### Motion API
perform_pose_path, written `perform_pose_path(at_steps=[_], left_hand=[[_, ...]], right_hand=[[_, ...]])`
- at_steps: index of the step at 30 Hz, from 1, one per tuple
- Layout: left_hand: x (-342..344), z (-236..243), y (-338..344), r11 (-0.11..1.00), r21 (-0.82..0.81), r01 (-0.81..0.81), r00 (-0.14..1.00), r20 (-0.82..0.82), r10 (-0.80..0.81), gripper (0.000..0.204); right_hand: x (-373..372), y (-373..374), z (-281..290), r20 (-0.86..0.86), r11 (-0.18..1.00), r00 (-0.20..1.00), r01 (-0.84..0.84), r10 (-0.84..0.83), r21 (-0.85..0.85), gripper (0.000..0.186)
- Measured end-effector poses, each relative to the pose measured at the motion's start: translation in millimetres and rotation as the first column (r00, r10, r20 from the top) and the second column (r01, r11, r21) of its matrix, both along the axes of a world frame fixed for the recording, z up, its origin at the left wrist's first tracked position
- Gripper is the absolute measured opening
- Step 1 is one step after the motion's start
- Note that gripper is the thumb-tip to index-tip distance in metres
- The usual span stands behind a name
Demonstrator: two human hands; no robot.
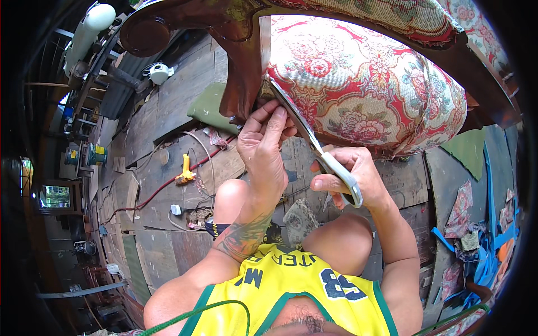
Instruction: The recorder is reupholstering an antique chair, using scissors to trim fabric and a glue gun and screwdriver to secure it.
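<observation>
While the thumb and fingers of the left hand draw close together beside the carved wooden leg, I cannot tell whether they pinch anything. The right hand curls its fingers around the handles of the scissors, whose blades point up and left, the tips near the left fingertips and alongside the floral upholstery of the chair. Beyond the left forearm, a yellow tool lies on the plank floor, near a green cloth. Farther right, blue strips lie among patterned scraps.
</observation>
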State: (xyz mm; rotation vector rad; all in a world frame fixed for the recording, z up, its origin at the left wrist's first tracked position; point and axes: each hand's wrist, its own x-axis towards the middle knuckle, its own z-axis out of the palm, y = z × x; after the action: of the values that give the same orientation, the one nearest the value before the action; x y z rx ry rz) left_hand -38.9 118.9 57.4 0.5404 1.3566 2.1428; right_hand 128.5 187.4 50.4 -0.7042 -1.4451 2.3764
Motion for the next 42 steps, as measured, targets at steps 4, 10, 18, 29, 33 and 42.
perform_pose_path(at_steps=[4,10,18,29,33,42], left_hand=[[-0.1,0.4,-0.4,1.0,-0.002,0.003,1.0,0.002,-0.003,0.021],[0.4,0.3,0.1,1.0,0.003,0.004,1.0,0.011,-0.004,0.021],[0.4,-0.1,0.4,1.0,-0.015,-0.015,1.0,0.014,0.015,0.022],[3.1,-5.1,5.8,0.989,-0.01,-0.151,0.976,-0.161,0.147,0.02],[5.3,-6.7,9.6,0.97,0.002,-0.242,0.956,-0.17,0.239,0.02],[3.2,0.0,20.3,0.957,0.017,-0.29,0.936,-0.206,0.287,0.021]], right_hand=[[-0.8,-0.1,-0.9,0.024,1.0,1.0,-0.002,0.001,0.028,0.046],[-1.7,2.8,-3.0,-0.021,0.999,0.999,-0.026,0.025,-0.021,0.046],[-2.7,7.4,3.8,0.017,0.999,0.999,-0.035,0.035,-0.015,0.046],[24.2,9.9,-11.3,0.026,0.995,0.999,-0.031,0.029,0.097,0.047],[32.4,9.9,-16.0,0.001,0.997,0.998,-0.056,0.056,0.054,0.045],[28.9,8.8,-18.8,-0.046,0.994,0.993,-0.107,0.107,-0.002,0.048]])
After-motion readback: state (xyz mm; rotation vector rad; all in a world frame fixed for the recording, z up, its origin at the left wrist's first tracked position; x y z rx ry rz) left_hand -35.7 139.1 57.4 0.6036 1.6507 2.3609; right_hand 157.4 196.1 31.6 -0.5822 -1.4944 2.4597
